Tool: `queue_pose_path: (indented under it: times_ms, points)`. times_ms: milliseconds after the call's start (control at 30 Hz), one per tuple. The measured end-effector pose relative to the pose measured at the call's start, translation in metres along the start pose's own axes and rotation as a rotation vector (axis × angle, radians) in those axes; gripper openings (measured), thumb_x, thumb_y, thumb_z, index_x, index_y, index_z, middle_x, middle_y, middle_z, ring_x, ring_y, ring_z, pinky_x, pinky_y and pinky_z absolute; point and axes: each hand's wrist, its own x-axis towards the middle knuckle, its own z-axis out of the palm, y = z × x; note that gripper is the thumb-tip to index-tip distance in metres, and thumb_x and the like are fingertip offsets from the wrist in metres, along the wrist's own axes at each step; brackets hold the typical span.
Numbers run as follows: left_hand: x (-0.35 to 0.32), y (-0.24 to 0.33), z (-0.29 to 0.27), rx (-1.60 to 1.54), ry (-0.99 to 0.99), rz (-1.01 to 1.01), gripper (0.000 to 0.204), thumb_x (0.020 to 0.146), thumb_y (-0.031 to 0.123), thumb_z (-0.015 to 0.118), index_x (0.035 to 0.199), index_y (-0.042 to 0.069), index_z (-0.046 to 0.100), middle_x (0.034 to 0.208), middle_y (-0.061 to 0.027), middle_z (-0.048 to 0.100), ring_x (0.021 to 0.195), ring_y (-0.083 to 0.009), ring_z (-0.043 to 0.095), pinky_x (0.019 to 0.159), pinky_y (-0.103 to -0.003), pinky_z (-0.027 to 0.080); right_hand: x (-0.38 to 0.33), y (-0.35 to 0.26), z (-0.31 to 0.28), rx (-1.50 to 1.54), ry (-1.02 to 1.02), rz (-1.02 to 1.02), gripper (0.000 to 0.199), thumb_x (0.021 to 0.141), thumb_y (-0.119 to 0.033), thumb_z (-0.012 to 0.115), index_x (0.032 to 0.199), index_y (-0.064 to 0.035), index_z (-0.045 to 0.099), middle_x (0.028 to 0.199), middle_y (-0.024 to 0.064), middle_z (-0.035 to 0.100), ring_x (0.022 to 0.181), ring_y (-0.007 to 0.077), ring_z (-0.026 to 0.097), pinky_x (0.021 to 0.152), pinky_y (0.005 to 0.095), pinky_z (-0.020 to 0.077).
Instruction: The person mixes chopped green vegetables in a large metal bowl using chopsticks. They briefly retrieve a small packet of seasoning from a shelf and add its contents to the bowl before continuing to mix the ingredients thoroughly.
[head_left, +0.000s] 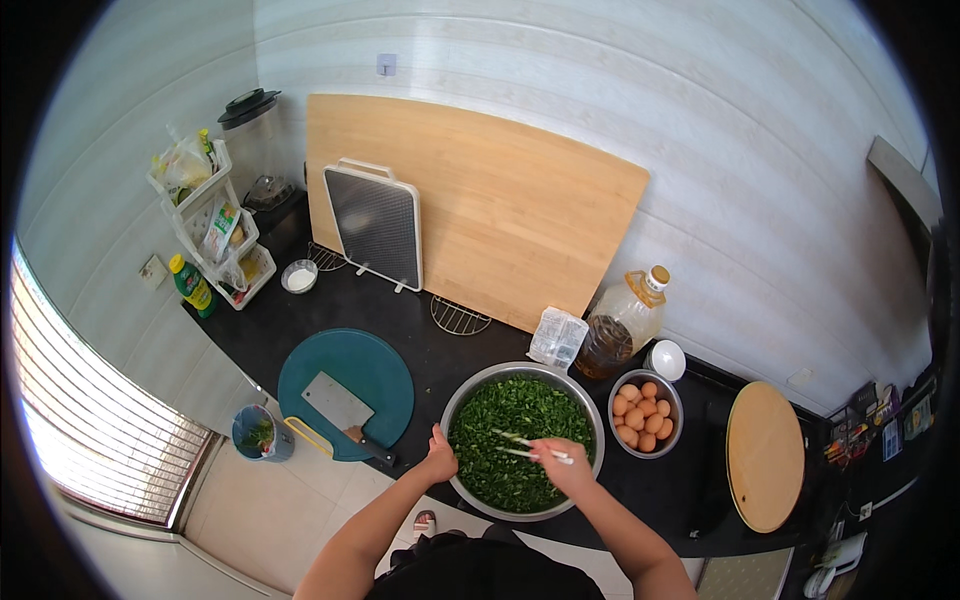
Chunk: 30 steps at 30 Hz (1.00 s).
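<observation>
A wide steel bowl (597, 437) full of chopped green leaves (520, 420) stands at the front of the black counter. My left hand (438, 457) grips the bowl's left rim. Held in my right hand (562, 466) is a pair of white chopsticks (512, 452), their tips down among the greens. To the left, a cleaver (338, 402) with a dark handle lies on a round teal cutting board (300, 365). Close to the bowl's right side, a smaller steel bowl (676, 432) holds several brown eggs (643, 413).
Behind the bowl are a white packet (557, 338), a large oil bottle (620, 320) and white bowls (665, 360). A big wooden board (500, 190) leans on the wall. A round wooden lid (766, 455) lies at right. A small waste bin (262, 437) stands below the counter's left edge.
</observation>
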Motion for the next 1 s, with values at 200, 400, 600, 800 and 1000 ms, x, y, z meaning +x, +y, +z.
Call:
queue_pose_path:
  times_ms: [200,400,600,800,1000]
  points:
    - [0.017,-0.018,0.015,0.078,0.063,0.028,0.087,0.083,0.012,0.057,0.140,-0.001,-0.007,0.133,-0.0321,0.026,0.116,-0.0457,0.041,0.098,-0.049,0.035,-0.020,-0.010,0.055,-0.021,-0.181,-0.280,0.017,0.087,-0.013,0.059,0.096,-0.0006,0.067,0.080,0.0113,0.065,0.070,0.0196,0.063,0.060,0.0293,0.0492]
    - [0.014,-0.011,0.012,0.033,0.069,0.020,0.078,0.085,0.014,0.055,0.144,0.001,0.006,0.133,-0.0319,0.029,0.114,-0.0464,0.042,0.101,-0.053,0.030,0.010,0.043,0.004,-0.468,-0.007,-0.245,0.012,0.086,-0.011,0.057,0.088,-0.0022,0.066,0.076,0.0130,0.060,0.068,0.0278,0.059,0.060,0.0348,0.0466]
    - [0.008,-0.006,0.009,-0.003,0.071,0.007,0.074,0.086,0.016,0.053,0.144,0.003,0.008,0.135,-0.0322,0.027,0.112,-0.0471,0.043,0.102,-0.053,0.028,0.027,0.016,0.041,-0.303,0.158,-0.380,0.016,0.088,-0.016,0.057,0.084,-0.0029,0.063,0.071,0.0138,0.055,0.062,0.0311,0.056,0.054,0.0373,0.0458]
    - [0.004,-0.003,0.003,-0.020,0.021,-0.029,0.087,0.086,0.016,0.054,0.141,0.007,-0.013,0.140,-0.0310,0.015,0.115,-0.0443,0.041,0.100,-0.045,0.032,-0.032,0.015,0.028,-0.256,-0.363,-0.315,0.013,0.086,-0.011,0.060,0.094,-0.0035,0.066,0.078,0.0098,0.060,0.069,0.0265,0.059,0.059,0.0326,0.0467]
    - [0.051,-0.046,0.036,0.089,-0.005,-0.037,0.097,0.082,0.010,0.058,0.141,0.006,-0.019,0.140,-0.0289,0.016,0.118,-0.0437,0.040,0.093,-0.046,0.040,-0.026,0.005,-0.037,-0.255,-0.031,-0.161,0.012,0.084,-0.009,0.058,0.092,-0.0059,0.067,0.074,0.0124,0.059,0.065,0.0285,0.058,0.058,0.0344,0.0472]
